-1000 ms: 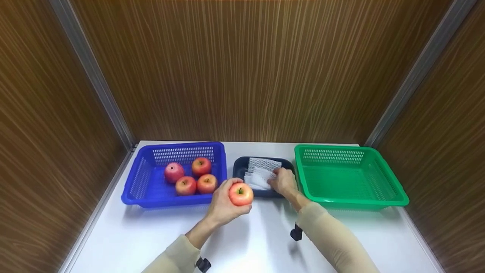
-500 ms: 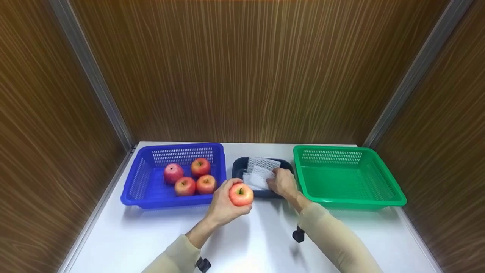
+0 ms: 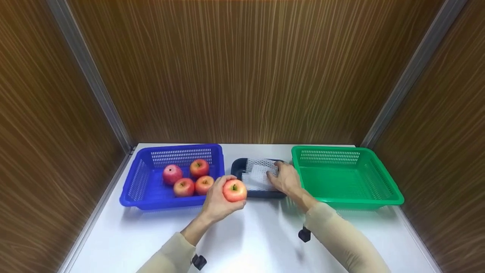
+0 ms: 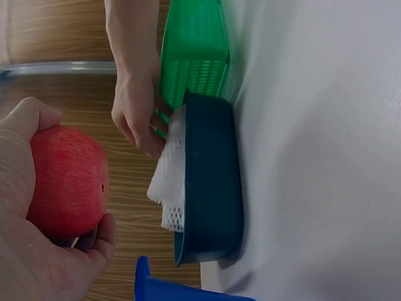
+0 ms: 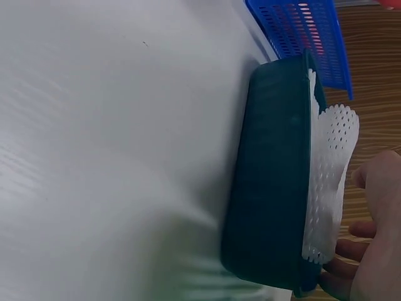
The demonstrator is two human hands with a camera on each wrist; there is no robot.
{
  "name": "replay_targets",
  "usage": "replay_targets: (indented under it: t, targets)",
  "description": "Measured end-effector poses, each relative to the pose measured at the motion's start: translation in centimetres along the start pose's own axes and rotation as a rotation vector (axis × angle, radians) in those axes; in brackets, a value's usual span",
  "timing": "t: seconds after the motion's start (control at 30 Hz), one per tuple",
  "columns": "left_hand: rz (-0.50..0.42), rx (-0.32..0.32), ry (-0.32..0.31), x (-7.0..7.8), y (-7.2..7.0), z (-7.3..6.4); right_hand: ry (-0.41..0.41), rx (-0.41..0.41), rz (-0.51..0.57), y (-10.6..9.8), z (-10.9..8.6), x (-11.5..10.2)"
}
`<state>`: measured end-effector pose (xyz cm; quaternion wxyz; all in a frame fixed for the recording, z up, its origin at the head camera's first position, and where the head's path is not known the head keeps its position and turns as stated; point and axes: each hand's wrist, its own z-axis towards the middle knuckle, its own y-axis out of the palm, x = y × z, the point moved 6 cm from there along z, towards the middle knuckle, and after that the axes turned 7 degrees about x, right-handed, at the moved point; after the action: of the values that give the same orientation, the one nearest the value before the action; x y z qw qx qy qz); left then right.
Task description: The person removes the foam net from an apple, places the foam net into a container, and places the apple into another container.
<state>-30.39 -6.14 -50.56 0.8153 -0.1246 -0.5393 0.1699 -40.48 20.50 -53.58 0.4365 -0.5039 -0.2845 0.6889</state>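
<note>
My left hand (image 3: pixel 221 203) grips a red apple (image 3: pixel 234 190), fingers and thumb curled round its sides, in front of a dark tray (image 3: pixel 238 167). In the left wrist view the apple (image 4: pixel 69 182) sits between thumb and fingers, clear of the tray. White foam nets (image 3: pixel 259 172) lie flat in the tray, overlapping. Over the tray's right side is my right hand (image 3: pixel 288 179), thumb and fingers spread apart beside the nets. The right wrist view has its fingers (image 5: pixel 352 249) close to a net (image 5: pixel 332 169) that rises over the rim; whether they touch is unclear.
To the left stands a blue basket (image 3: pixel 142 203) with several apples (image 3: pixel 184 187) in it. A green basket (image 3: pixel 344 201) stands right of the tray, close to my right forearm. Wood-grain panels (image 3: pixel 242 76) rise behind and at both sides of the white table (image 3: pixel 151 231).
My right thumb and fingers have spread apart from their closer position on the nets, and the top net now lies flatter. The left hand has shifted slightly left with the apple.
</note>
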Motion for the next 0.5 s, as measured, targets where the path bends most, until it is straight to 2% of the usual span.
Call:
replay_targets:
  t: [0.13,0.3,0.5]
  targets:
    - [0.012,0.021,-0.008,-0.3,-0.6,0.3,-0.036,0.038,0.010,-0.8,-0.1,-0.1]
    - [0.036,0.038,-0.024,-0.7,-1.3,0.6,-0.038,0.028,0.017,-1.6,-0.3,-0.1]
    - [0.070,0.082,-0.010,-1.1,-2.4,1.2,-0.061,0.040,0.033,-3.0,-0.7,0.0]
